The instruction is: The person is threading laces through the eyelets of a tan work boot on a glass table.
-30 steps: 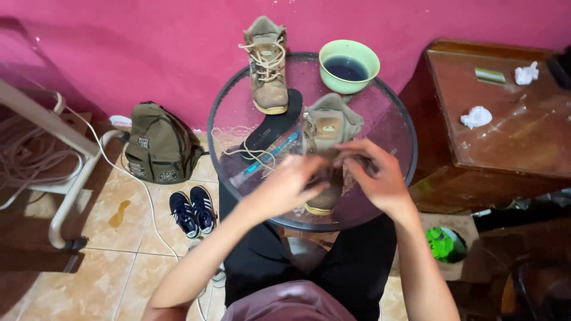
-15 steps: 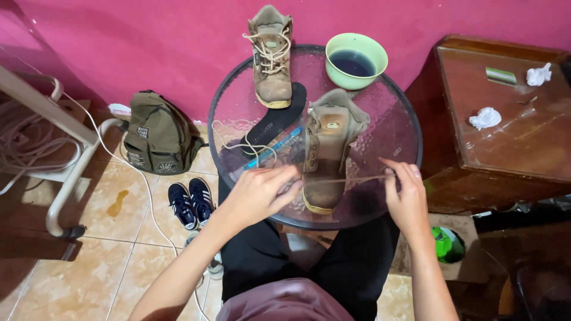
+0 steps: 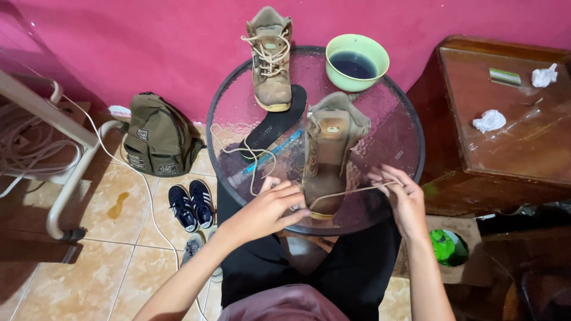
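My left hand (image 3: 267, 208) rests at the toe of the unlaced tan boot (image 3: 329, 156) that lies in front of me on the round glass surface (image 3: 404, 128), its grip pinched on one end of a pale lace (image 3: 348, 192) right beside the toe. My right hand (image 3: 403, 199) sits off to the other side of the boot, near the rim of the surface, and its grip is closed on the far end of the same lace, so the lace runs taut between my two hands across the front of the boot. The boot points toe toward me, tongue folded open. Just left of it lie a black insole (image 3: 275, 123), a blue toothbrush (image 3: 267, 159) and a second loose lace (image 3: 241, 148) looping over the glass. A second boot (image 3: 270, 59), laced up, stands at the far edge, and a green bowl (image 3: 357, 61) of dark liquid sits beside it. On the tiled floor to my left are an olive backpack (image 3: 159, 135) and a pair of dark sneakers (image 3: 191, 205); a wooden cabinet (image 3: 505, 137) stands to my right.
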